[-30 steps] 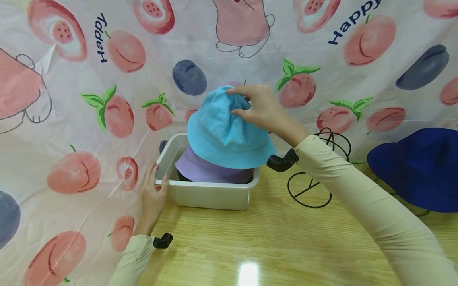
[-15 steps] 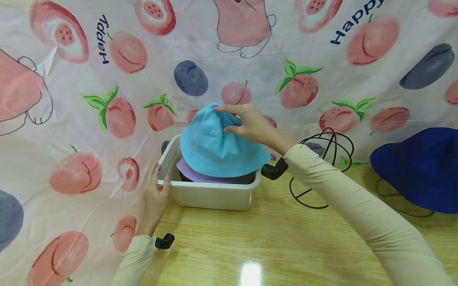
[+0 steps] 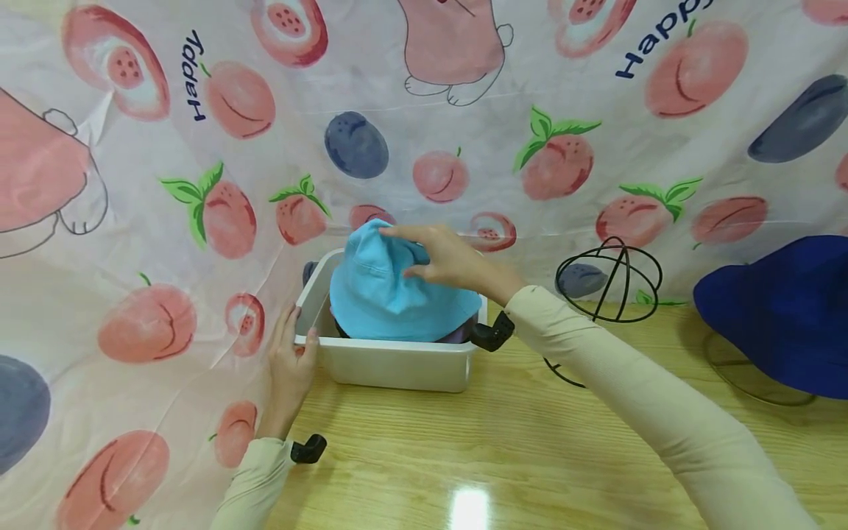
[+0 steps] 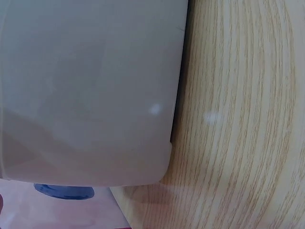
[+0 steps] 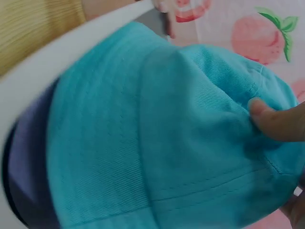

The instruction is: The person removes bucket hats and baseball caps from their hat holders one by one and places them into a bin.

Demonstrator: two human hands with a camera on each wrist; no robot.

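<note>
A light-blue bucket hat (image 3: 397,294) sits low inside a whitish plastic bin (image 3: 397,366). My right hand (image 3: 450,258) pinches the hat's crown between thumb and fingers; the right wrist view shows the thumb (image 5: 274,119) pressing into its folded cloth. Under the blue brim lies a purple hat (image 5: 31,157), with a dark edge below it, mostly covered. At the bin's near left corner, my left hand (image 3: 289,372) holds the rim, thumb towards the front and fingers at the left side. The left wrist view is filled by the bin's outer wall (image 4: 90,90).
Right of the bin, a black wire hat stand (image 3: 623,280) is partly behind my right sleeve. Farther right, a dark-blue hat (image 3: 782,316) sits on another wire stand. A fruit-printed cloth (image 3: 265,169) hangs behind the wooden table (image 3: 397,456).
My right hand has lowered the light-blue hat, shifting slightly left, from above the bin down into it, covering most of the purple hat. My left hand stays at the bin's corner.
</note>
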